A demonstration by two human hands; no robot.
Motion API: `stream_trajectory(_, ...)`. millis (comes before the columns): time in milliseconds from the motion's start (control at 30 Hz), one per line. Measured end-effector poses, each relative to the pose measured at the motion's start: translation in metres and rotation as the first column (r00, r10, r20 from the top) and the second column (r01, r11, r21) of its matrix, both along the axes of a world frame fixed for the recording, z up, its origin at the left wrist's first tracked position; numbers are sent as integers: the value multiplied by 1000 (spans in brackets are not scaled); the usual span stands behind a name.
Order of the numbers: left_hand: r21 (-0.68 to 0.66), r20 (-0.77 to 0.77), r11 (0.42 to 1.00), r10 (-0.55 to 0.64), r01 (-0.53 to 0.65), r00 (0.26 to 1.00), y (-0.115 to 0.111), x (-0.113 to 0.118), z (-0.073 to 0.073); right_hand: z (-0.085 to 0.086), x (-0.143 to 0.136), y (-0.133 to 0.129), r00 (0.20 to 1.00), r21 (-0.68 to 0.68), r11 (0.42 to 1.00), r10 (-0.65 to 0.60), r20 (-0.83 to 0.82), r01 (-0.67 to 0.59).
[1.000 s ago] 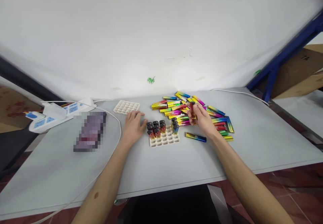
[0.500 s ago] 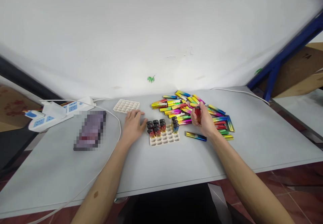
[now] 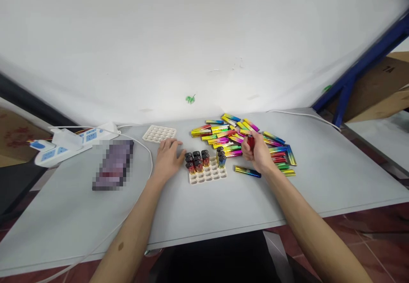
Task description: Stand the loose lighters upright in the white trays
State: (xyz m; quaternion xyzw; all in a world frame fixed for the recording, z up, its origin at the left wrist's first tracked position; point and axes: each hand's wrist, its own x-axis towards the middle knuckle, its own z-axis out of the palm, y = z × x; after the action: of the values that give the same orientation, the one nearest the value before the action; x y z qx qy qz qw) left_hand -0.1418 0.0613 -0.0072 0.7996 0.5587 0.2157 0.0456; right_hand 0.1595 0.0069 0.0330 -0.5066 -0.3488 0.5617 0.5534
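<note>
While the left hand (image 3: 168, 158) lies flat and open on the grey table (image 3: 223, 206), touching the left edge of the white slotted tray (image 3: 208, 173), nine lighters (image 3: 198, 160) stand upright in the tray's far rows and its near rows are free. Right of the tray, the right hand (image 3: 257, 152) is closed around one red lighter (image 3: 251, 141), held upright just above the colourful pile of lighters (image 3: 243, 138). I judge the step is carrying this lighter; the next move calls for lowering it straight into a free slot.
</note>
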Motion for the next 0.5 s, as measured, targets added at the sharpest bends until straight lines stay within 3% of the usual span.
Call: stream_trajectory(500,0,-2,1000,4,-4,1000,1,-1,-3,2,-4,-1,999,11,999,42,5,-43)
